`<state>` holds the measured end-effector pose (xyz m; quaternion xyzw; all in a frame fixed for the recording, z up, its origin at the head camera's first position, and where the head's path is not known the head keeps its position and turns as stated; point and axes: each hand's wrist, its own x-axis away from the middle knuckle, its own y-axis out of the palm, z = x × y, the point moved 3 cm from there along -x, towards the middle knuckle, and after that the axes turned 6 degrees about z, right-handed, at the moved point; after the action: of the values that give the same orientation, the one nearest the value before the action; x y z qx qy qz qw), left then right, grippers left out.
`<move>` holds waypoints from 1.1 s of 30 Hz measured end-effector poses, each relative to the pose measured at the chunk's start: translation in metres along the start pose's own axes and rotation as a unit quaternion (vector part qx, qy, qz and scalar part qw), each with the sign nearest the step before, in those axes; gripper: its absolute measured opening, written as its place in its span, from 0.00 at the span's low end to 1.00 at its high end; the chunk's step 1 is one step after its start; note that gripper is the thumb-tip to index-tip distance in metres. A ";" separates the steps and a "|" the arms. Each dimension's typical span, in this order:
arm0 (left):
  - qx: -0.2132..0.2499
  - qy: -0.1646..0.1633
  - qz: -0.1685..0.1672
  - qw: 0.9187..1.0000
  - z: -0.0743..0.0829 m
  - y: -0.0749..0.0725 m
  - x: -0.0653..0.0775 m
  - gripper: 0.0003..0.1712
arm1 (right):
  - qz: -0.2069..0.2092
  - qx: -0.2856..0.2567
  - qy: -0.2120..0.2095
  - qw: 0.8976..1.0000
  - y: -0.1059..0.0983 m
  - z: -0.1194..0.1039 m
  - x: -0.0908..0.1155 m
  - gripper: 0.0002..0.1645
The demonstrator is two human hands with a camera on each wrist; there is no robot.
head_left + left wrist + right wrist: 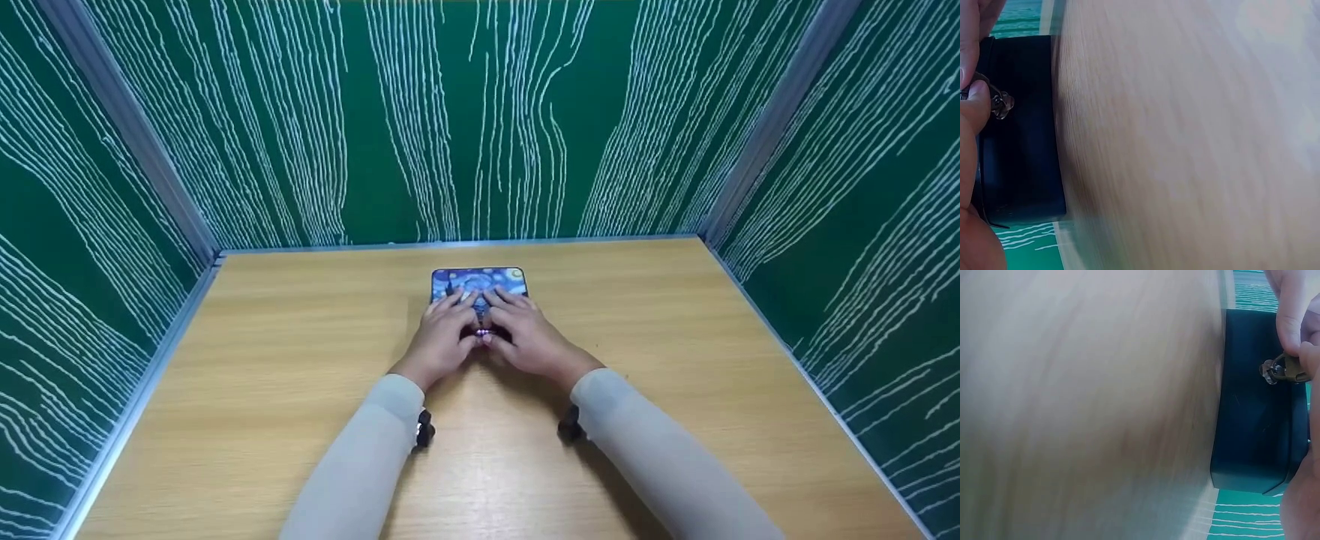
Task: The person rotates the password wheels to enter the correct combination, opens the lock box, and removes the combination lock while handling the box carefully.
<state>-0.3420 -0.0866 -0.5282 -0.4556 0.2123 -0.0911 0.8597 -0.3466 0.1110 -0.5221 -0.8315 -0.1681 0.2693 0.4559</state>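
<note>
A dark box (1252,433) stands on the wooden table, its lid (478,280) printed with a blue swirling night-sky picture. From a metal hasp on the box's front hangs a small brass padlock (1295,370), its shackle passing through the hasp. My left hand (445,330) and right hand (526,334) come in from either side, several fingertips resting on the lid. Both thumbs meet at the padlock and hold it between them; in the left wrist view the left thumb (979,100) lies against it. Fingers hide much of the padlock's body, and whether its shackle is locked cannot be seen.
The wooden table (315,330) extends around the box on all sides. Green panels (495,112) with white wavy lines enclose the back and both sides, with metal posts (135,112) at the corners. A small black device (424,429) sits under each sleeve cuff.
</note>
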 end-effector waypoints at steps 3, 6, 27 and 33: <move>-0.001 0.000 0.001 1.000 -0.001 0.000 0.000 0.07 | 0.003 0.001 -0.003 1.000 0.000 0.000 0.000 0.15; 0.001 0.000 0.001 1.000 -0.002 0.001 0.000 0.07 | 0.004 0.001 -0.004 1.000 0.000 0.001 0.000 0.15; 0.008 -0.013 -0.002 1.000 -0.001 0.000 0.000 0.07 | -0.003 -0.008 0.003 1.000 -0.001 0.000 0.001 0.13; 0.009 -0.006 0.003 1.000 -0.002 0.001 -0.001 0.05 | 0.002 -0.005 -0.009 1.000 -0.001 0.001 0.001 0.17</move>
<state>-0.3439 -0.0869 -0.5297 -0.4479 0.2074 -0.0874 0.8653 -0.3468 0.1123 -0.5221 -0.8314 -0.1723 0.2768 0.4500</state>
